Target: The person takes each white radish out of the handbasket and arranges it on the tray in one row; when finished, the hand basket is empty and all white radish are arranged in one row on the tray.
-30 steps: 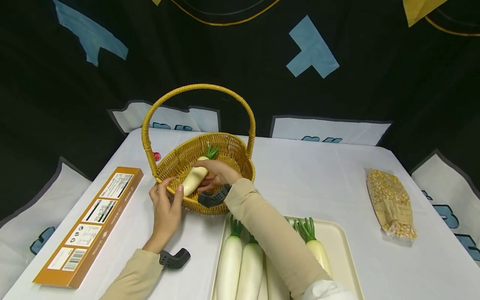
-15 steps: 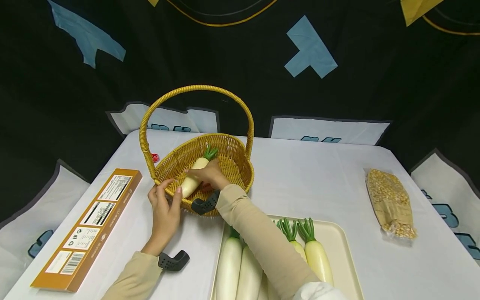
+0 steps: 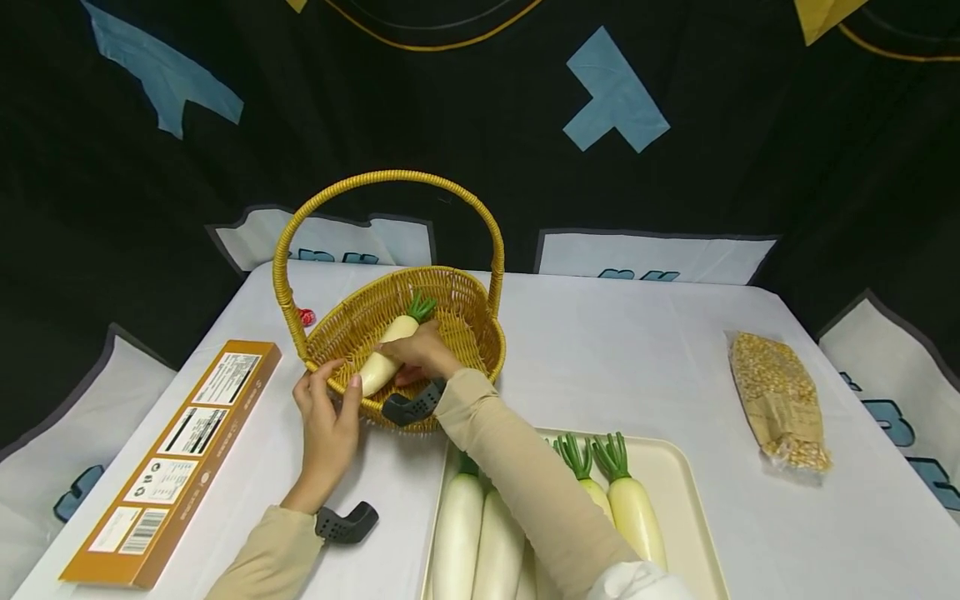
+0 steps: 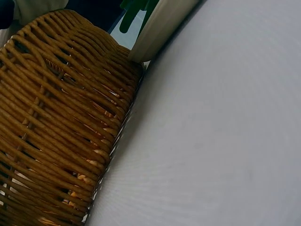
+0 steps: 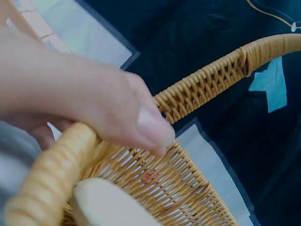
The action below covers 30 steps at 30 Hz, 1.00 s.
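A yellow wicker basket with a tall arched handle stands on the white table. My left hand grips its near-left rim; in the right wrist view the left thumb hooks over that rim. Inside the basket lies a white radish with green stem stubs pointing away. My right hand reaches in from the right and holds it, thumb across its top and fingers on its far-right side, partly hidden. The left wrist view shows the basket's outer weave close up.
A cream tray with several white radishes sits at the front, under my right forearm. An orange box lies at left, a bag of yellow kernels at right. A small red item lies behind the basket's left side.
My right hand has shifted left and closed in over the radish, which stays in nearly the same spot in the basket. The left hand keeps its grip on the rim.
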{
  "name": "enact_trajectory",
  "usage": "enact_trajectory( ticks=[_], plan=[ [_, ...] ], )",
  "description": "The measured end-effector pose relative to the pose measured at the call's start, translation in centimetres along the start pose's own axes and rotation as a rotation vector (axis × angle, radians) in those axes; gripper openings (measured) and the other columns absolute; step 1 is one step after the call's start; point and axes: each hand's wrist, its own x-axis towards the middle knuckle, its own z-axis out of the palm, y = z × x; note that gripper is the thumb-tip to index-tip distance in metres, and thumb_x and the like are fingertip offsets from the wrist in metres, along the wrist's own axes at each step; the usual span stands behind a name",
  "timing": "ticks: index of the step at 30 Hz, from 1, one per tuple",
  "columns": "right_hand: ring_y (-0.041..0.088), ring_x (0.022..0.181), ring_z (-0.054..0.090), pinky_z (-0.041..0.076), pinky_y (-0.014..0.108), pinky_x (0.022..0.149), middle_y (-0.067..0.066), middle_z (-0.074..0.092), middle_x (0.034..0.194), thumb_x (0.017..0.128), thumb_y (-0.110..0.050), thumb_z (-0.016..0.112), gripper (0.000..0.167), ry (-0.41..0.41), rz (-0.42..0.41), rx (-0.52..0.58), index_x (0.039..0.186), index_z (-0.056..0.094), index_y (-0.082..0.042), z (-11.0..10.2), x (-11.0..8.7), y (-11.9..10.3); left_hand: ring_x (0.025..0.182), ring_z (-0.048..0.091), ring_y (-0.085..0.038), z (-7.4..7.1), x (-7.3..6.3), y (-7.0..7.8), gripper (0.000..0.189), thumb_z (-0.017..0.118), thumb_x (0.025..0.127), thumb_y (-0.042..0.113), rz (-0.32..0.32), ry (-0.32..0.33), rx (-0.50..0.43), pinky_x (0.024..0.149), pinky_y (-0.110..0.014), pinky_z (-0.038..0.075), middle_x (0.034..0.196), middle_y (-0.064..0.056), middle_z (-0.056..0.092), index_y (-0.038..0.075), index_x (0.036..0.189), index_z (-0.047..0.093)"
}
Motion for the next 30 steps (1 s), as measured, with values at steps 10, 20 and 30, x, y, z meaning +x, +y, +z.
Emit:
enact_trajectory(
  ticks=[10,20,30],
  plan=[
    [0.018,0.051,0.058,0.052,0.029,0.052,0.012,0.057,0.074,0.077,-0.016,0.069,0.109,-0.047,-0.048,0.155,0.140,-0.019,-0.002,-0.6,-0.6,0.3,0.102,0.035,-0.033,0.1,-0.2,0.0,0.039,0.045,0.094,0.032,0.002,0.002,0.001,0.084,-0.044,0.029,0.129,-0.022,0.020,0.014,0.128,0.037],
    [0.021,0.054,0.059,0.054,0.038,0.064,0.016,0.054,0.095,0.083,-0.018,0.060,0.090,-0.158,-0.135,0.156,0.145,-0.005,-0.029,-2.3,-1.8,0.7,0.099,0.035,-0.031,0.0,0.0,0.1,0.041,0.043,0.094,0.034,0.000,-0.009,0.012,0.079,-0.040,0.028,0.131,-0.021,0.019,0.013,0.129,0.036],
    [0.021,0.076,0.061,0.053,0.034,0.070,0.016,0.049,0.118,0.091,-0.020,0.049,0.065,-0.411,-0.252,0.114,0.141,0.014,-0.043,-6.1,-4.7,0.9,0.098,0.035,-0.030,-0.1,-0.1,0.2,0.042,0.042,0.095,0.033,0.005,-0.015,0.014,0.080,-0.041,0.029,0.131,-0.022,0.019,0.011,0.130,0.035]
  ],
)
